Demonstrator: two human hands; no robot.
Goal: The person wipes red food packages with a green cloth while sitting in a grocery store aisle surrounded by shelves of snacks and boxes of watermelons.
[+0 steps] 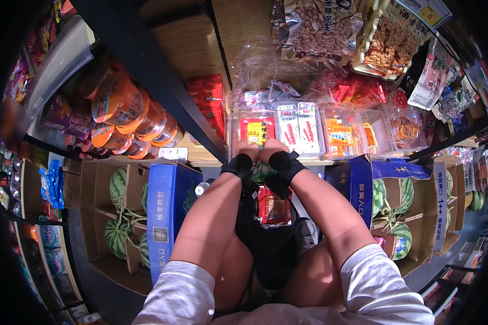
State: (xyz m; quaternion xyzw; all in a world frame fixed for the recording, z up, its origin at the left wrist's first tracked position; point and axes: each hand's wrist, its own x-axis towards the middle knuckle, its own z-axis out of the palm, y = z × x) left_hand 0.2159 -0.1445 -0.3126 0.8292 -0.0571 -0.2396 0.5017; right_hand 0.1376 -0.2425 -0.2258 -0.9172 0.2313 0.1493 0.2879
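My left hand (248, 148) and my right hand (274, 147) are close together at the front edge of a shelf, both with black wrist straps. Just beyond them is a red and yellow snack packet (257, 129) in a clear plastic bin (231, 142). My fingers are turned away from view, so whether they grip the packet cannot be seen. Two white snack packs with red pictures (298, 129) stand right of it in the bin. Below my wrists, a red snack packet with a clear window (275, 206) lies on something black between my legs.
Orange-lidded tubs (124, 101) are stacked behind a black shelf post (154, 77). Another clear bin (343, 153) holds orange packets (338, 132). Bagged nuts (321, 28) hang above. Open cartons of watermelons (116, 237) flank my legs, with blue flaps (162, 207) beside my arms.
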